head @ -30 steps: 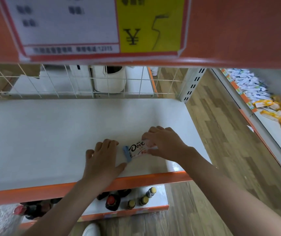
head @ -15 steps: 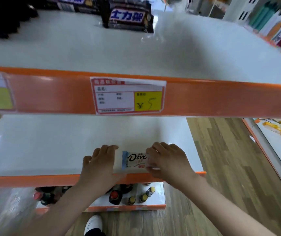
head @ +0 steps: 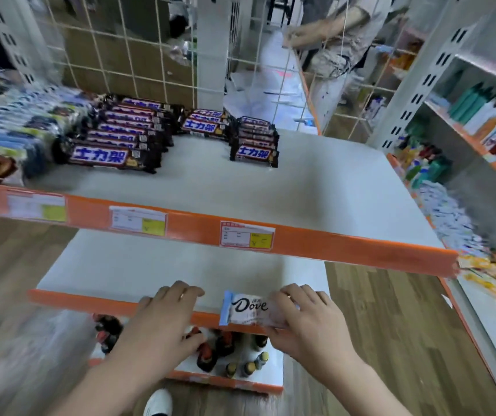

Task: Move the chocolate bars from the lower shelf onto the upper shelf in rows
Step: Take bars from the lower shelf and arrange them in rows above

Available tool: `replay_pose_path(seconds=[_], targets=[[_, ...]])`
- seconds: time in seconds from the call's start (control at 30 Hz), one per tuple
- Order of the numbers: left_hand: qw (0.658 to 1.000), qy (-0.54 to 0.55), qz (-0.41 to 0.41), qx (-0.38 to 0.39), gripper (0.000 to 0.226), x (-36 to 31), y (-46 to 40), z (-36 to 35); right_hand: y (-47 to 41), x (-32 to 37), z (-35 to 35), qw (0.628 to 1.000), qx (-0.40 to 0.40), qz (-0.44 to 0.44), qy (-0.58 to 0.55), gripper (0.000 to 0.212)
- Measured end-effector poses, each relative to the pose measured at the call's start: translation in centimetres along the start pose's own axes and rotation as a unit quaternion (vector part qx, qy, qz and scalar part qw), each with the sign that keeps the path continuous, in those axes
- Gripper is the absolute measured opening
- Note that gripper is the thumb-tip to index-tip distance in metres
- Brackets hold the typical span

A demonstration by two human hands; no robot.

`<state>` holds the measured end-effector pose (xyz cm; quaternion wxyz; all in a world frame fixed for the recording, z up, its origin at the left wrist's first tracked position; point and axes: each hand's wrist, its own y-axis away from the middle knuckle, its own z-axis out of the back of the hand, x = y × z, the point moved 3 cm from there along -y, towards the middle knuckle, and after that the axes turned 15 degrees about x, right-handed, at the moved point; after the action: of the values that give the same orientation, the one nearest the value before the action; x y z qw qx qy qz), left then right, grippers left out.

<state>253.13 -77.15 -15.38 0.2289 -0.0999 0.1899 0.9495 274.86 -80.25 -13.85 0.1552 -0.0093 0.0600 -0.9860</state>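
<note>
the right hand pinches the right end of a white dove chocolate bar at the near orange edge of the lower shelf. the left hand hangs beside it with fingers loosely curled, holding nothing. on the upper shelf, dark chocolate bars lie in rows at far left, a shorter row right of them.

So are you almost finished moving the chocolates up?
Nearly. Rows of dark chocolate bars already sit on the upper shelf. The right hand holds a white Dove bar at the lower shelf's front edge; the left hand is empty. No other bars show there, so only this one needs placing.
</note>
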Motion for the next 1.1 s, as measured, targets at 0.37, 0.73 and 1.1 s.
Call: replay_pose_path(seconds=[0.37, 0.73, 1.1], targets=[[0.999, 0.010, -0.005, -0.034, 0.055, 1.5, 3.9, 7.3, -2.1, 4.7, 7.4, 0.996, -0.071, 0.027, 0.037, 0.033], [0.998, 0.022, -0.038, -0.038, 0.055, 8.1, 6.6, 12.3, -6.1, 11.8, 10.7, 0.995, -0.095, 0.011, 0.040, 0.033], [0.996, 0.030, -0.061, -0.055, 0.056, 16.0, 8.9, 16.4, -10.9, 19.2, 12.4, 0.994, -0.104, 0.004, 0.039, 0.033]])
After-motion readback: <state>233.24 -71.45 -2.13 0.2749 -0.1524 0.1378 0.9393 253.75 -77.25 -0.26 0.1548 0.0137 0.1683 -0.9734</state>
